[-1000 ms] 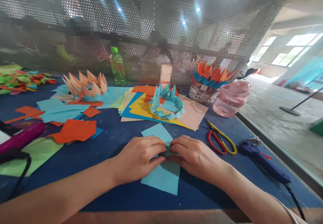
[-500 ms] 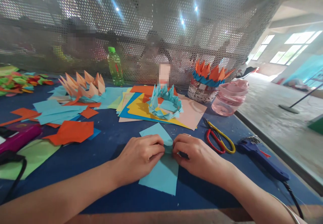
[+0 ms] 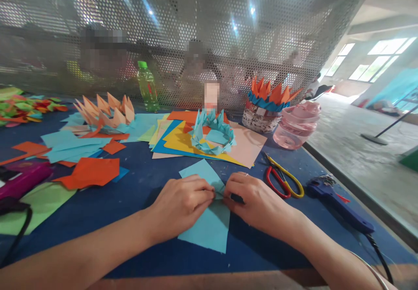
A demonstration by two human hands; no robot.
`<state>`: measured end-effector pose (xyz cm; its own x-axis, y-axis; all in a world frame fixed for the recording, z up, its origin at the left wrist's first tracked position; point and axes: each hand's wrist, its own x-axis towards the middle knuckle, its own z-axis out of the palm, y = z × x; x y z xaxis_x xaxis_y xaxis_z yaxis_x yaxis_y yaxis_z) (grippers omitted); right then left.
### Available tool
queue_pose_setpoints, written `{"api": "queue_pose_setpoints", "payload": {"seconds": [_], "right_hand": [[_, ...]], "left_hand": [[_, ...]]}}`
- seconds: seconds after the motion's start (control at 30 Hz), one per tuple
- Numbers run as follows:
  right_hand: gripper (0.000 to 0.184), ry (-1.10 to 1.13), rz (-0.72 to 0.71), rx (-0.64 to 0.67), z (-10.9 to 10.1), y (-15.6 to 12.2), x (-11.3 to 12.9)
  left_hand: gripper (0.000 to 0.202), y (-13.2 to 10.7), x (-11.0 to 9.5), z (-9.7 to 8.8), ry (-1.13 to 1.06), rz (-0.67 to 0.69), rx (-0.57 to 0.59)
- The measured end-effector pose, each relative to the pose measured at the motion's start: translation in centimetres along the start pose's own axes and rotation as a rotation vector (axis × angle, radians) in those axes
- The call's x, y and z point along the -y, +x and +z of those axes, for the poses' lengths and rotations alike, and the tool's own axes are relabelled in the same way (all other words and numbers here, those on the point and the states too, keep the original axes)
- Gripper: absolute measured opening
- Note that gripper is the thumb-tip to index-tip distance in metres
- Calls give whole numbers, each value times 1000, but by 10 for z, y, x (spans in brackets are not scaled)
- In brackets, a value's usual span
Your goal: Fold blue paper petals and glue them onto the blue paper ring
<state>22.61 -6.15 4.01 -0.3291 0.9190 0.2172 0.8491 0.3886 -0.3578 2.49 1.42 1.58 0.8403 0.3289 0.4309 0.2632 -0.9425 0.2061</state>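
Observation:
A light blue sheet of paper (image 3: 209,227) lies in front of me on the dark blue table, with a raised fold across its middle. My left hand (image 3: 187,200) pinches the fold from the left, thumb and fingertips pressed together on the paper. From the other side my right hand (image 3: 250,196) grips the same fold, its fingers curled. The fingertips of the two hands are a small gap apart. Beyond the sheet stands a ring of folded light blue paper points (image 3: 214,135), resting on stacked coloured sheets (image 3: 179,137).
Scissors with red and yellow handles (image 3: 283,181) and a blue glue gun (image 3: 341,205) lie right of my hands. A pink basket (image 3: 295,126) stands behind them. Orange paper (image 3: 96,172), a magenta tool (image 3: 26,179) and a green bottle (image 3: 148,87) are leftward.
The fold between my fingertips now looks flatter, where a curled flap stood up before. Both hands stay at nearly the same spot on the sheet. The view has shifted slightly.

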Motion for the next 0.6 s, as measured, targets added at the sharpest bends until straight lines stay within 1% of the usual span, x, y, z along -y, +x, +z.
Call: {"api": "queue_pose_setpoints", "payload": {"seconds": [0.1,0.27,0.37,0.47,0.6], "right_hand": [[10,54,68,-6,-1,0,-1],[9,137,139,-8,0,-1,-4],[9,176,192,-6,-1,-1,-5],[11,175,232,2,-1,0,-5],[14,142,237,9,0,-1,-4]], "left_hand": [[17,3,0,0,-94,-69,-13],[11,11,0,-3,-286,-288,7],[13,14,-1,-4,-351,-377,19],[14,16,-3,-2,-351,-423,16],[18,18,-5,0,-272,-459,0]]}}
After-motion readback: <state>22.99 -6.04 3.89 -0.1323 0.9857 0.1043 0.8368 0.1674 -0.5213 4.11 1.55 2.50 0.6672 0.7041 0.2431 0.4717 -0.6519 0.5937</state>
